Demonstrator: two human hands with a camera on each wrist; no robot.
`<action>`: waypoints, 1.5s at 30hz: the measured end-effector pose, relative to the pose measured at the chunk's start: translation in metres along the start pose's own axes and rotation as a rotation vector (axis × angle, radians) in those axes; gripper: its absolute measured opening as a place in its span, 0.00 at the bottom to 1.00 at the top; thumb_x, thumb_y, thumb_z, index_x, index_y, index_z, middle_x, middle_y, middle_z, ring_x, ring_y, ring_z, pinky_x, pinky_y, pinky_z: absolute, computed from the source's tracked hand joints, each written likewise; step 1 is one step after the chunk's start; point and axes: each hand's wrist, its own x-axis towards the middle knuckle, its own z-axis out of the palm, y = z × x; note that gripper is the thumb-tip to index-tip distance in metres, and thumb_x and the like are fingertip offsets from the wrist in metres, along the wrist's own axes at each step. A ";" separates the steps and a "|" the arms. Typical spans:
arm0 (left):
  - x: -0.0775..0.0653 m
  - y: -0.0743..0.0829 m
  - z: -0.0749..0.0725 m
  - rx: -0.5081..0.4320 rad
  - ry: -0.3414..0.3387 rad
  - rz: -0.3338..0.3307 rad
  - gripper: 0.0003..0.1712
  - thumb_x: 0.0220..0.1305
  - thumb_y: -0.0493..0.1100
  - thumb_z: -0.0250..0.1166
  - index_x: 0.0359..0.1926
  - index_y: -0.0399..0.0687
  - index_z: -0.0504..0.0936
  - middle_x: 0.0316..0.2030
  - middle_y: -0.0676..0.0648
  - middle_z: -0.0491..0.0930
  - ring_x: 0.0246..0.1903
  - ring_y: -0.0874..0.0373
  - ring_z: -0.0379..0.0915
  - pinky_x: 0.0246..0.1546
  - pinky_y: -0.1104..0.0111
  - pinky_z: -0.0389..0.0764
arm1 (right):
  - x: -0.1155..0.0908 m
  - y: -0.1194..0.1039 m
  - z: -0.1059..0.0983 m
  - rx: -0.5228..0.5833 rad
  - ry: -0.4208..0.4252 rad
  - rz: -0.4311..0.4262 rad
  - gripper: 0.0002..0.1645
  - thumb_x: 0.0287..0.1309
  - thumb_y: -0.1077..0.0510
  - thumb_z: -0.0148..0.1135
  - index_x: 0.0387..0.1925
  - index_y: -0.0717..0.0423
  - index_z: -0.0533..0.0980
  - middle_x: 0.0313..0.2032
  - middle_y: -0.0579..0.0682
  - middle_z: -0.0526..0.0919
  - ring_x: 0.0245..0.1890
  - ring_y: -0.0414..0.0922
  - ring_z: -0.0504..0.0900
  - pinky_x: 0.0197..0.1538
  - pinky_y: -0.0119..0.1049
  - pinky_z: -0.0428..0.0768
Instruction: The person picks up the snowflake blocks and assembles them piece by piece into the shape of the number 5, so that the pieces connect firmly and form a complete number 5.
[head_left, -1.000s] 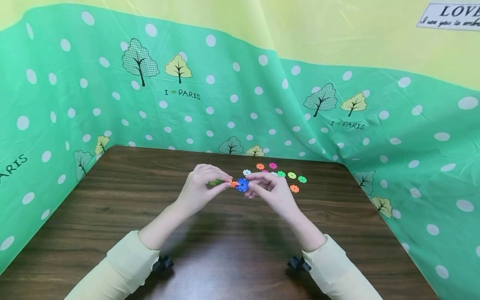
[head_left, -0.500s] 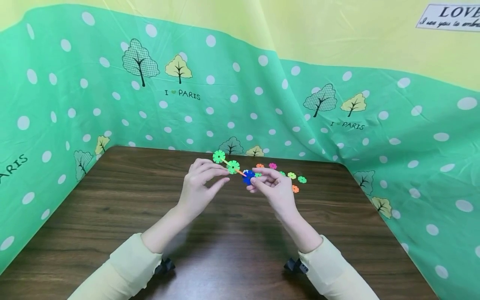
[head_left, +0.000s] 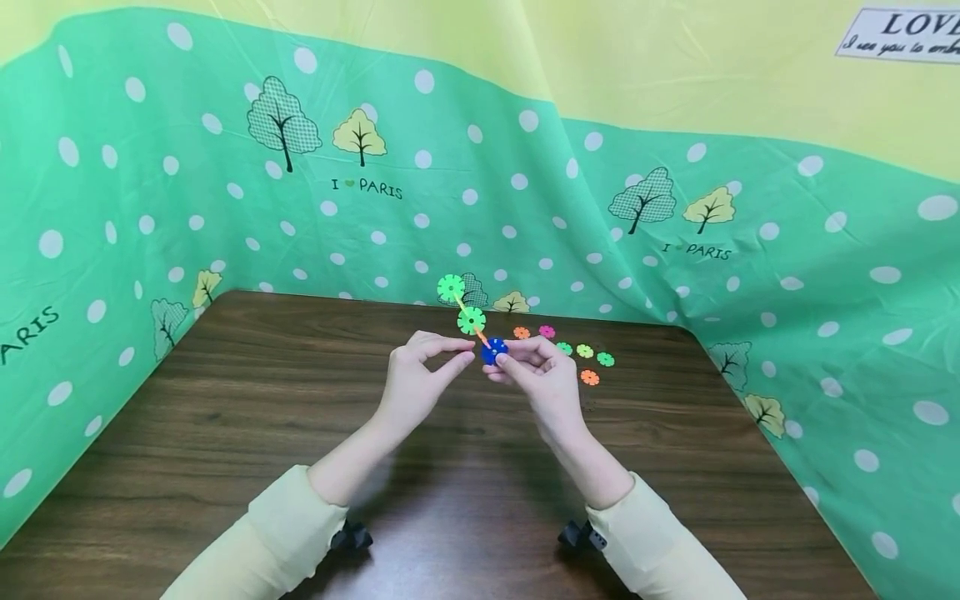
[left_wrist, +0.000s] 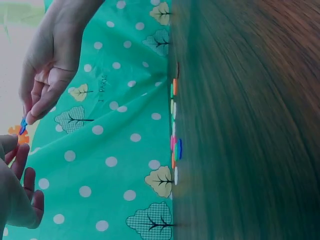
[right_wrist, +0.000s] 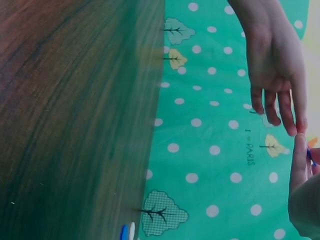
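Observation:
A chain of interlocking notched plastic discs stands tilted away in the head view. From its far end come a green disc, a thin yellow disc, a second green disc, an orange disc seen edge-on, and a blue disc. My right hand pinches the blue disc between thumb and fingers. Just left of that disc are the thumb and index tips of my left hand, slightly apart; whether they touch it is unclear. The left wrist view shows the orange disc beside my left fingers.
Loose discs lie on the dark wooden table behind and right of my right hand, among them a pink disc, a yellow disc and a loose orange disc. A green dotted curtain rises behind the table.
My left fingers have let go of the chain. The chain has swung from mostly hidden behind my left hand to pointing up and away, while my right hand still holds the blue disc.

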 end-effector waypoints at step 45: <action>0.003 -0.015 -0.026 -0.349 -0.158 -0.353 0.12 0.56 0.35 0.69 0.41 0.32 0.83 0.35 0.35 0.84 0.29 0.44 0.83 0.29 0.63 0.84 | 0.028 -0.001 -0.093 -0.894 -0.262 -0.045 0.15 0.50 0.55 0.72 0.42 0.48 0.82 0.36 0.47 0.86 0.34 0.39 0.80 0.37 0.38 0.81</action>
